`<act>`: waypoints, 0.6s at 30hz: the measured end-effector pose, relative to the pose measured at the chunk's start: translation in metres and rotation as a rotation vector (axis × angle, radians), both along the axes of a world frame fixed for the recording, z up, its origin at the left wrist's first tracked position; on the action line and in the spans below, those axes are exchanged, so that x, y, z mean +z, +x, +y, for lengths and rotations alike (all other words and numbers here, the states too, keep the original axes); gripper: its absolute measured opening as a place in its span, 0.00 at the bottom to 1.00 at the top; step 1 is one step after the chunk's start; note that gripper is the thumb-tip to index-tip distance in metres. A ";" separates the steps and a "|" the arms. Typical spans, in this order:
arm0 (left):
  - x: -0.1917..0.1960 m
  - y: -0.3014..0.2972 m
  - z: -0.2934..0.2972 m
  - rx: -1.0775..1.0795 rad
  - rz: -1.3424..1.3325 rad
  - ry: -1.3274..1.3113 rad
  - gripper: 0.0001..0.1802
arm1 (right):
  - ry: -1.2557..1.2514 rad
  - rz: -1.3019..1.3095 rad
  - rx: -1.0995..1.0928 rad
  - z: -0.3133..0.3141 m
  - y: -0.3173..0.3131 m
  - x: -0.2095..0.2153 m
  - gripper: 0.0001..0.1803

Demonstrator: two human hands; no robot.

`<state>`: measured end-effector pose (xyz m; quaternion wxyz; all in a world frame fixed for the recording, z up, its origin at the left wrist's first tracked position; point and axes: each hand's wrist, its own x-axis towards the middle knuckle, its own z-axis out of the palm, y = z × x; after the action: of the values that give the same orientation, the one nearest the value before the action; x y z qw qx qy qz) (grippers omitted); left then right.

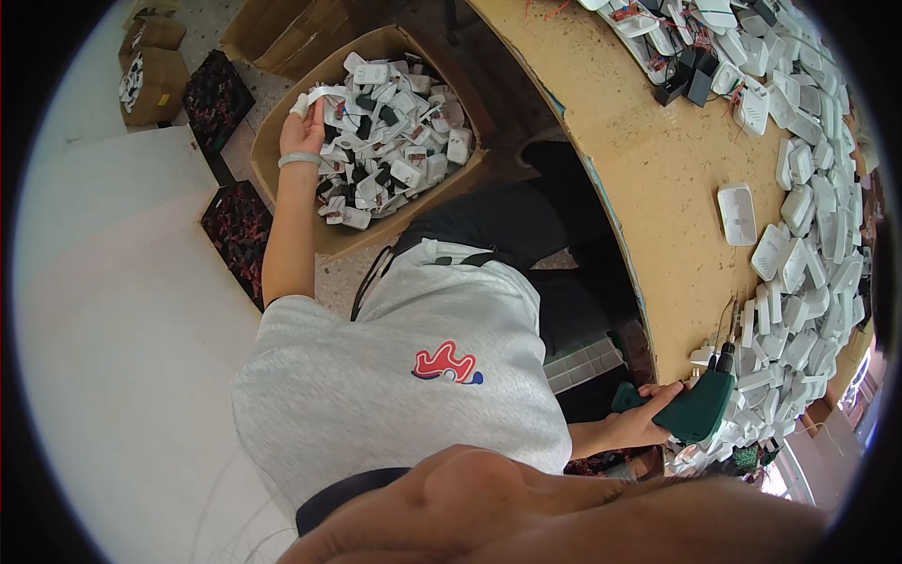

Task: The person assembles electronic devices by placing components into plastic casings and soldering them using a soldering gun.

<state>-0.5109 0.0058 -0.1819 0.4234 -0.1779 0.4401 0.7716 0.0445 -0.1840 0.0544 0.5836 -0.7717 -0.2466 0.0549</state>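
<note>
My left hand is stretched out to the far left, over the near edge of a cardboard box. A white plastic casing is at its fingertips, which look closed on it. One finger seems to carry a white cover. White casings, black blocks and thin wires fill the box. At the right, by the table's edge, my right hand grips a green power drill. Its thin bit points up the picture, beside the heap of casings. Part of the grip is hidden by my fingers.
A brown table curves along the right, with a heap of white casings on it. One shallow white shell lies apart. Black trays of dark and red parts stand at the left, near a white surface.
</note>
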 end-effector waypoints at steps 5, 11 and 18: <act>-0.018 -0.028 0.001 0.089 -0.096 0.035 0.11 | -0.014 0.005 -0.017 0.004 -0.001 0.001 0.16; -0.048 -0.045 0.011 0.116 -0.032 0.039 0.17 | -0.038 -0.026 -0.029 0.005 -0.002 0.000 0.17; -0.132 -0.082 0.010 0.008 -0.085 0.034 0.25 | -0.077 -0.072 -0.019 0.004 0.001 -0.001 0.17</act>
<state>-0.5924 0.0161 -0.3142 0.4417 -0.2052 0.4075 0.7725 0.0456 -0.1801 0.0529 0.5448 -0.7973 -0.2578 0.0313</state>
